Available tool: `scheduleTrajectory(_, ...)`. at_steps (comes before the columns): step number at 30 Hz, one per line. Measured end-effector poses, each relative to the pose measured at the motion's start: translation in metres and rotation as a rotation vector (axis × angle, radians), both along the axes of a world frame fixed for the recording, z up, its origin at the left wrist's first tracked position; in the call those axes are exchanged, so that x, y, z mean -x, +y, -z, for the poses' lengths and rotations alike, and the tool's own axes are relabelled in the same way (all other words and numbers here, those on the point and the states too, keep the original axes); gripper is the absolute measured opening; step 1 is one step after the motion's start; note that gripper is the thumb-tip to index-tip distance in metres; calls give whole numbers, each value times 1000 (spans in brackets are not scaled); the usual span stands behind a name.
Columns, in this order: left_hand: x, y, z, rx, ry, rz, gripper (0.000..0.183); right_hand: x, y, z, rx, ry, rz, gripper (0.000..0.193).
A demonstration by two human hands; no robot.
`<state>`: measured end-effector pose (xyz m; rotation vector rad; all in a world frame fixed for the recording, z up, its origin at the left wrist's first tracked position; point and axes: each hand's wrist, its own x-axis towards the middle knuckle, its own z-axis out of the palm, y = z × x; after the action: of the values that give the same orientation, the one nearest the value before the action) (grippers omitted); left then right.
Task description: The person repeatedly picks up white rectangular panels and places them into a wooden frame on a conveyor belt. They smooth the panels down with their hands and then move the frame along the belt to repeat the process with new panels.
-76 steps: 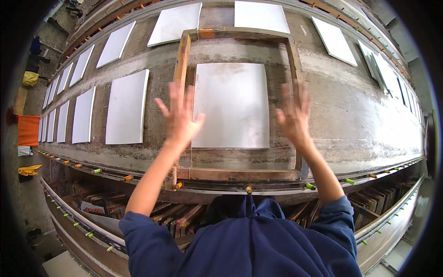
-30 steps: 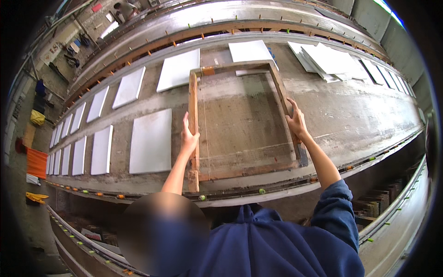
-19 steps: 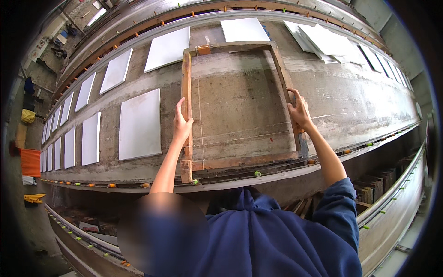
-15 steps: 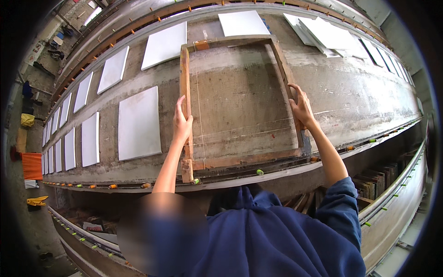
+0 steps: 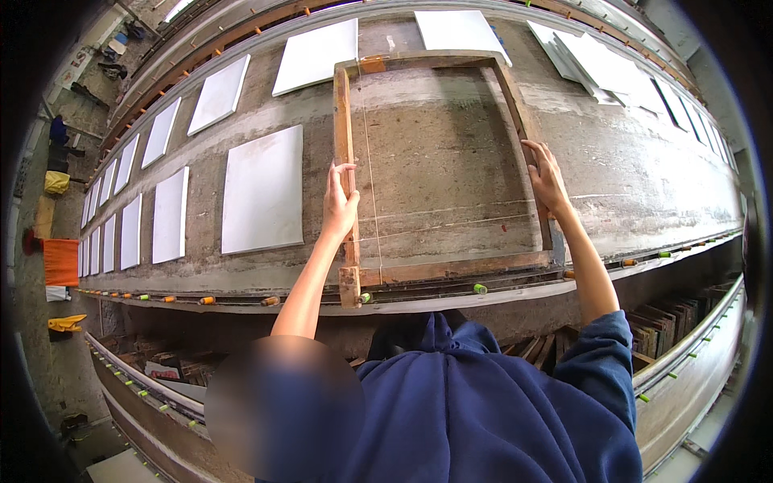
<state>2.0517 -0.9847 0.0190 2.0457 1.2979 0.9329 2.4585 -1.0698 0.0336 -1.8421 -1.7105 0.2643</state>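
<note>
A large rectangular wooden frame [image 5: 459,268] lies over the long stained table [image 5: 636,161], with the grey-brown surface showing inside it. Thin pale strings run along its left side and across its lower part. My left hand [image 5: 341,200] is closed round the left rail, fingers bent over the wood. On the opposite rail, my right hand [image 5: 549,181] grips the outer edge; its thumb is partly on the inner side. A white rectangular panel [image 5: 264,189] lies just left of the frame. Another white panel [image 5: 460,34] reaches close to the frame's far side.
More white panels [image 5: 220,95] lie in two rows toward the left. Several overlap in a pile [image 5: 600,66] at the far right. Green and orange pegs [image 5: 481,288] line the table's near edge. Below it are shelves with upright wooden boards [image 5: 668,326].
My view has shifted, so the table and panels sit further right and higher. The frame stays in nearly the same place on the table. My left fingers have bent further over the rail.
</note>
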Motion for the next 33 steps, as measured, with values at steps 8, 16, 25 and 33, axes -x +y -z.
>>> scheduleTrajectory(8,1,2,2,2,44,48,49,4,-2,6,60,-67,21,45)
scheduleTrajectory(16,6,0,7,-36,106,129,50,3,-5,3,164,-91,-3,34)
scheduleTrajectory(25,-26,-3,-25,-62,676,0,58,2,-8,5,221,-208,65,40)
scheduleTrajectory(33,-203,38,-101,-183,301,361,74,-52,-18,-92,136,-128,-79,49)
